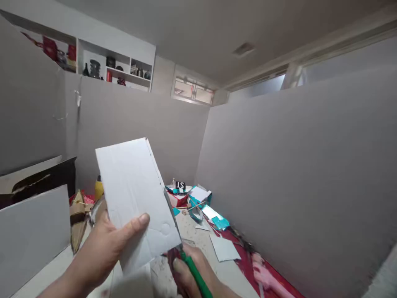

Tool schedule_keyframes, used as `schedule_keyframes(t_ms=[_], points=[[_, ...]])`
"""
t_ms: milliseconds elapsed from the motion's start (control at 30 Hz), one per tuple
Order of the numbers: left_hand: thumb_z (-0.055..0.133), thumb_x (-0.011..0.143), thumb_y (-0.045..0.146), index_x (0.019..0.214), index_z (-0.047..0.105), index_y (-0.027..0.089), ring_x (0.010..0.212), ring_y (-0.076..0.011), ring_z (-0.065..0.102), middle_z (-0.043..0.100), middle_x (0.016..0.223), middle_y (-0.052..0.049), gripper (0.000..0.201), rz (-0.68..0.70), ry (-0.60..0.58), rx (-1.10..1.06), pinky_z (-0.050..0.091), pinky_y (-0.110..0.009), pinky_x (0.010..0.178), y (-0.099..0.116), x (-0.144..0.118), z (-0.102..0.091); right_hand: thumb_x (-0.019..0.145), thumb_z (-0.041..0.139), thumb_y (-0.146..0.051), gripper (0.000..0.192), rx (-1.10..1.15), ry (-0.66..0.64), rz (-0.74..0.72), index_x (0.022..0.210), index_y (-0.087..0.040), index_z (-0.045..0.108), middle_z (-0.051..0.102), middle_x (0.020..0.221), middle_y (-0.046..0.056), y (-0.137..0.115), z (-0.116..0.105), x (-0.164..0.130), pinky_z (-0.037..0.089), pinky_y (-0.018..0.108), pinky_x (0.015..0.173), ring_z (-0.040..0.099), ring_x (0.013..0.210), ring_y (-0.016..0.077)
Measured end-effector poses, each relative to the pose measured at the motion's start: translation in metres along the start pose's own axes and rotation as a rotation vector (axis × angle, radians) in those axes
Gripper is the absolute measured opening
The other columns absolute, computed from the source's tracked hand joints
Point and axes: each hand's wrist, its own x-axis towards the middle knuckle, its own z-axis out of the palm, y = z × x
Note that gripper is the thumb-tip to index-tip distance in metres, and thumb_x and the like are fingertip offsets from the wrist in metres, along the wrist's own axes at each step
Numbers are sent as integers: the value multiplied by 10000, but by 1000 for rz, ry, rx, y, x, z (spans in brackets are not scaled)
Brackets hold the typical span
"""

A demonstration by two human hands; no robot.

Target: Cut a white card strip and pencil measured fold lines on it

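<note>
Head view: white cardboard panel [130, 182], one, rectangular, lightly creased, raised and tilted above the near part of a pale tabletop [187, 223]. Left hand [113, 240]: closed on the panel's near left portion, thumb flat on the front face, fingers hidden behind. Right hand [207, 267]: wrapped round a green-handled cutting tool [197, 276], probably scissors, at the panel's near right corner; along the right edge, a dark strip [171, 213], likely the blade, too blurred for exact contact. Step in hand, as judged: cutting or trimming down that long right side. Next move, as judged: calling for a steady left grip, blade kept parallel to the edge, left thumb well clear of the line. Also listed: large white board [34, 227], near left; brown cardboard boat [78, 231], just beyond; loose white sheet [225, 248], right; teal-and-white model pieces [220, 222], farther right; another person's hand [265, 275], near right, hold unclear.
</note>
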Motion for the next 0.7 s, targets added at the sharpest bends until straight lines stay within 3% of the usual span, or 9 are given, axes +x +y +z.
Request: schedule_keyframes(t_ms=[133, 333, 567, 700], points=[[823, 660, 451, 1256, 654, 199, 809, -316, 736, 789, 949, -97, 668, -18, 9, -3, 596, -367, 701, 2, -1, 0, 935, 385, -616, 526, -29, -8, -26, 883, -157, 636, 613, 745, 71, 2, -1, -1, 483, 298, 672, 586, 729, 202], [814, 664, 435, 1256, 658, 194, 890, -353, 724, 778, 1009, -120, 657, -23, 30, -4, 591, -420, 768, 2, -1, 1, 958, 404, -532, 452, 39, 7, -83, 713, -181, 548, 446, 565, -10, -1, 0, -1, 455, 269, 599, 456, 539, 134], [826, 639, 437, 1228, 669, 202, 937, -376, 710, 781, 976, -120, 653, -2, 37, 10, 590, -460, 798, 0, -1, 2, 950, 376, -604, 527, 12, -26, -39, 858, -151, 628, 585, 731, 64, -7, -2, 0, 489, 289, 649, 563, 698, 186], [834, 637, 402, 1219, 666, 198, 958, -363, 706, 776, 981, -115, 639, 4, -13, -8, 600, -408, 767, 8, 0, -8, 957, 379, -585, 498, 15, -30, -45, 885, -153, 618, 598, 764, 69, -5, -2, -2, 499, 290, 693, 577, 727, 185]])
